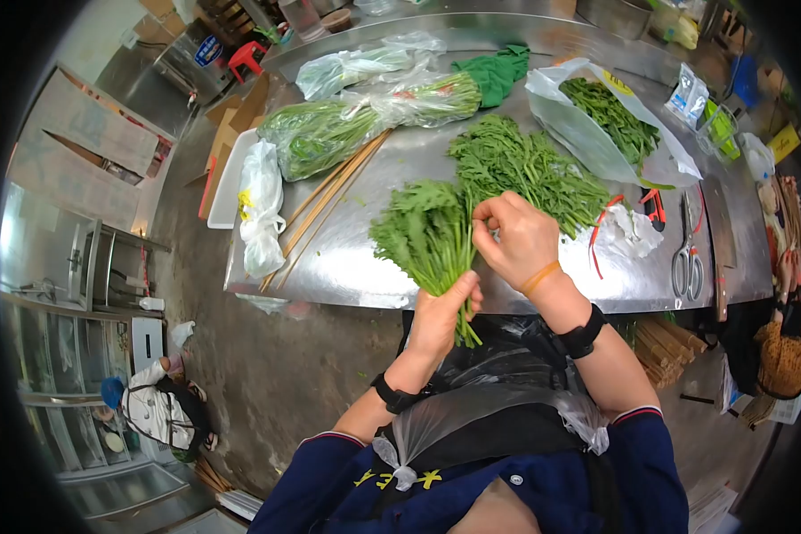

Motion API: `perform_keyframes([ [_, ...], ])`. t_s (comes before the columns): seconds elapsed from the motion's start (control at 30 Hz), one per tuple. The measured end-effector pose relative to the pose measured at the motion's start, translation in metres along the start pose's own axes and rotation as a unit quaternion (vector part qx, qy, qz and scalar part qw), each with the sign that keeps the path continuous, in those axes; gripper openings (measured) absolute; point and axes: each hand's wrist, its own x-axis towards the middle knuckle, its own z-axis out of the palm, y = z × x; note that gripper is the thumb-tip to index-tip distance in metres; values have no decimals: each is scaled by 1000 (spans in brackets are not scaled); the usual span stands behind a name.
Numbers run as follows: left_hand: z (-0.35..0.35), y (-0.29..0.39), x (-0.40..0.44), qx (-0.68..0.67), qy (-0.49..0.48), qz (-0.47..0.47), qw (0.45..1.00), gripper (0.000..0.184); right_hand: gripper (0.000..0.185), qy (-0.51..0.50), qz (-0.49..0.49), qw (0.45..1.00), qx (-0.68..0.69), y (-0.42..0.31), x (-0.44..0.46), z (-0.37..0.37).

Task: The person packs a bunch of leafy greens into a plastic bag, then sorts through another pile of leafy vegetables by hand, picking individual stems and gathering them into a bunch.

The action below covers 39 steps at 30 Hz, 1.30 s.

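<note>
A bunch of leafy greens (423, 233) is held upright by its stems in my left hand (443, 313), whose fingers wrap round them near the table's front edge. Just to the right, my right hand (514, 238) has its thumb and fingertips pinched together beside the bunch; what they hold, if anything, is too small to tell. An orange band circles my right wrist. Behind both hands lies a pile of loose greens (525, 169) on the metal table (338, 258).
Bagged vegetables (316, 138), wooden sticks (329, 205) and a white bag (260, 209) are at left. On the right are an open bag of greens (610, 125), crumpled paper (630, 231), scissors (687, 258) and a knife (721, 258). A person (160, 405) crouches far left.
</note>
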Motion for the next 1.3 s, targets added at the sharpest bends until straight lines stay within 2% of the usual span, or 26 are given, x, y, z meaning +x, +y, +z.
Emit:
perform_keyframes([
  [0.03, -1, 1, 0, 0, -2, -2, 1000, 14, 4, 1, 3, 1000, -2, 5, 1, 0],
  [0.1, -3, 2, 1, -25, 19, 10, 999, 12, 5, 76, 46, 995, -33, 22, 8, -7],
  [0.17, -11, 4, 2, -34, 16, 14, 999, 14, 14, 108, 62, 991, -44, 51, 17, -35],
  [0.23, -17, 6, 6, -117, 52, 37, 991, 17, 25, 223, -28, 953, -202, 95, 29, -64],
  [0.27, -17, 11, 8, -125, 85, 29, 988, 18, 25, 220, -28, 953, -206, 106, 22, -71],
  [0.33, -22, 12, 16, -138, 79, 40, 986, 19, 30, 74, 110, 965, -228, 120, 11, -76],
  [0.37, -25, 10, 20, -149, 80, 50, 984, 19, 24, -38, 181, 961, -205, 105, 6, -67],
  [0.4, -28, 7, 22, -151, 60, 53, 985, 19, 17, -101, 172, 967, -161, 91, -3, -56],
  [0.43, -23, 10, 21, -151, 61, 52, 985, 19, 15, -155, 220, 948, -171, 77, -7, -45],
  [0.47, -14, 16, 17, -161, 77, 39, 983, 17, 20, -189, 260, 929, -185, 74, -12, -34],
  [0.53, -13, 20, 13, -168, 96, 26, 981, 16, 22, -216, 260, 916, -216, 68, -14, -24],
  [0.57, -14, 21, 12, -181, 67, 24, 981, 15, 25, -239, 260, 901, -250, 66, -15, -21],
  [0.63, -17, 22, 10, -196, 37, 25, 980, 16, 26, -228, 263, 909, -229, 76, -16, -19],
  [0.7, -21, 18, 11, -196, 37, 11, 980, 18, 21, -182, 311, 930, -74, 87, -15, -25],
  [0.73, -23, 15, 12, -198, 36, 9, 980, 18, 21, -182, 312, 929, -76, 97, -16, -26],
  [0.77, -25, 12, 13, -208, 32, 4, 978, 18, 17, -161, 355, 917, 90, 103, -16, -27],
  [0.8, -26, 11, 14, -218, 27, -1, 976, 18, 13, -134, 386, 877, 255, 107, -16, -28],
  [0.83, -25, 10, 14, -217, 27, 0, 976, 18, 13, -133, 385, 877, 256, 109, -18, -28],
  [0.9, -15, 12, 13, -229, 59, -30, 971, 15, 10, -72, 392, 829, 392, 90, -15, -39],
  [0.93, -9, 13, 14, -229, 58, -30, 971, 15, 10, -72, 391, 830, 392, 82, -13, -44],
  [1.0, 1, 11, 14, -200, 117, -18, 973, 15, 9, -39, 348, 770, 533, 68, -13, -51],
  [1.1, -3, 6, 15, -210, 65, -36, 975, 15, 10, -65, 383, 751, 533, 67, -18, -41],
  [1.13, -4, 5, 16, -211, 65, -32, 975, 15, 11, -101, 375, 757, 526, 61, -22, -38],
  [1.2, -6, 0, 13, -224, 11, -25, 974, 14, 12, -141, 391, 720, 556, 37, -22, -36],
  [1.3, 4, 5, 9, -175, 13, 0, 984, 13, 13, -165, 393, 702, 571, 21, -26, -20],
])
